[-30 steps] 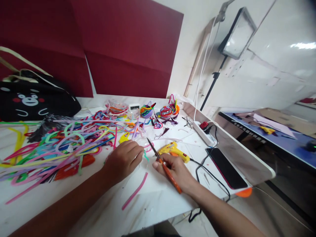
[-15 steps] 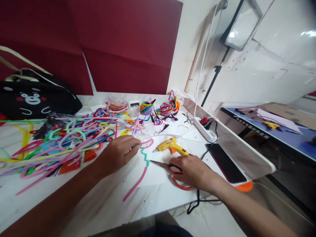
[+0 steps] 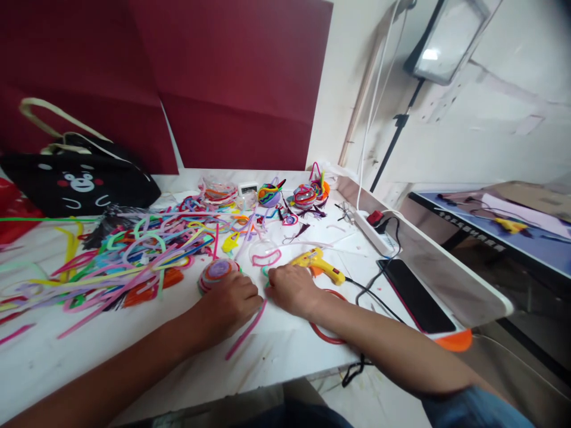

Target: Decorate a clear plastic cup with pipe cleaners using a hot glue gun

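Observation:
A pipe cleaner, pink at its lower end and teal above, lies on the white table between my hands. My left hand is closed, its fingertips pinched at the pink part, though the grip itself is partly hidden. Behind its knuckles sits a ball wrapped in coloured pipe cleaners. My right hand is closed on the teal part, which mostly disappears under its fingers. Orange-handled scissors lie under my right forearm, their blades hidden. Just beyond that hand rests a yellow glue gun. A bent pink pipe cleaner lies near it.
Loose pipe cleaners are heaped on the left, with a black bag behind. More wrapped balls stand at the back. On the right are a phone, a power strip and the glue gun's black cable.
My right hand has let go of the scissors and moved left onto the teal pipe cleaner. My left hand has come nearer and to the right, uncovering the wrapped ball. The view has shifted slightly.

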`<action>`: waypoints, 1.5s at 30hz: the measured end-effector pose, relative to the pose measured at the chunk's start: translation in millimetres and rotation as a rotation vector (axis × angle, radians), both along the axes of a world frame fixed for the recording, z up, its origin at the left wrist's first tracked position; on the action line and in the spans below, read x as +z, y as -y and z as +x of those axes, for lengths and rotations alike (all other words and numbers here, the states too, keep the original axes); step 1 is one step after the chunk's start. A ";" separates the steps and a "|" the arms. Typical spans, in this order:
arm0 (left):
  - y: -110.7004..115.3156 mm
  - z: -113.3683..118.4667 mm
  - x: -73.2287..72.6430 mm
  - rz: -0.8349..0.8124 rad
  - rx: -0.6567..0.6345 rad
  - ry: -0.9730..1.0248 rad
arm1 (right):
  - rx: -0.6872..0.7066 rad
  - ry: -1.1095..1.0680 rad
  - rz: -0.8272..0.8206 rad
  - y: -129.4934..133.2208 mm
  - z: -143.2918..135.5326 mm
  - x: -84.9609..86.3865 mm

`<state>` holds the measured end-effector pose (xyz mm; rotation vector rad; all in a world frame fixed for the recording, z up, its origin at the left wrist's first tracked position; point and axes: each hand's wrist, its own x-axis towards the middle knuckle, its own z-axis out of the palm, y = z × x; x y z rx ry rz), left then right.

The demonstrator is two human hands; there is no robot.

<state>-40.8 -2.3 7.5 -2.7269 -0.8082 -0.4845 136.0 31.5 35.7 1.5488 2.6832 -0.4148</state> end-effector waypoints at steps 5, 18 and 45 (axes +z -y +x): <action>0.7 -9.7 17.1 -0.091 0.036 0.115 | 0.045 -0.022 0.026 -3.2 3.7 2.4; -84.9 -3.2 42.7 -0.406 0.399 -0.060 | -0.121 -0.738 -0.063 -57.4 46.0 9.6; -99.6 2.5 74.1 -0.745 0.531 0.253 | -0.324 -1.147 -0.371 -58.1 42.8 7.9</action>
